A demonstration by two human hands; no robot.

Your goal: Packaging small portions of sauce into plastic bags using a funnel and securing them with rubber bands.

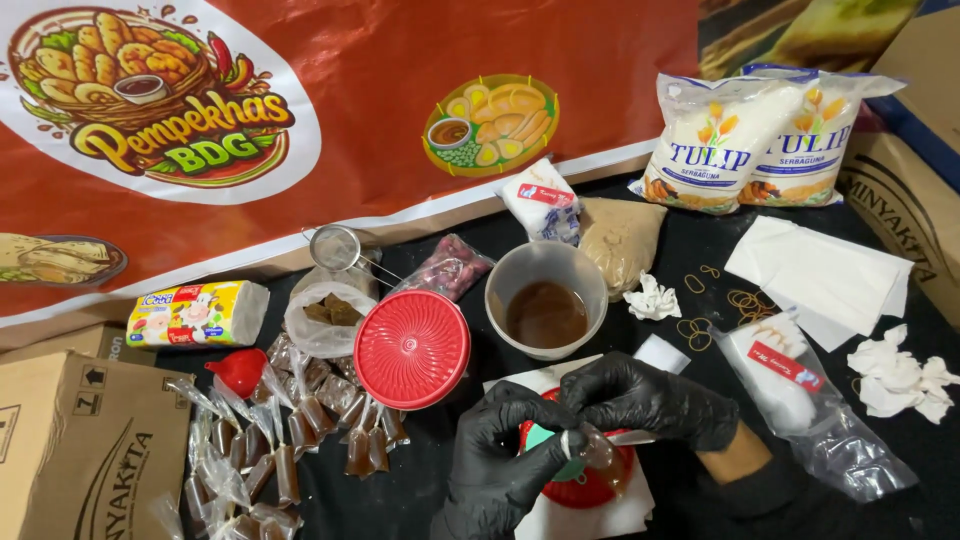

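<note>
Low in the head view, near the bottom edge, both black-gloved hands meet over a red funnel (580,487) that rests on white paper (590,520). Left hand (505,455): fingers curled in, thumb and forefinger pinched on the neck of a small clear sachet (600,455) holding brown liquid. Right hand (645,400): closed too, fingertips pinching the same sachet neck from above; a rubber band seems to sit at the pinch, too small to be sure. Sachet hangs between the two hands, directly above the funnel.

Just beyond the hands: clear plastic tub (546,298) part-filled with brown sauce, its red ribbed lid (412,349) lying beside it to the left. Left of the lid, a heap of tied-off sauce sachets (290,430) spreads across the black cloth. Small metal strainer (335,247) behind the lid. Loose rubber bands (700,330) to the right of the tub, near crumpled tissue (652,298). Two white flour bags (750,140) stand at the far right, against the orange banner (400,120).
</note>
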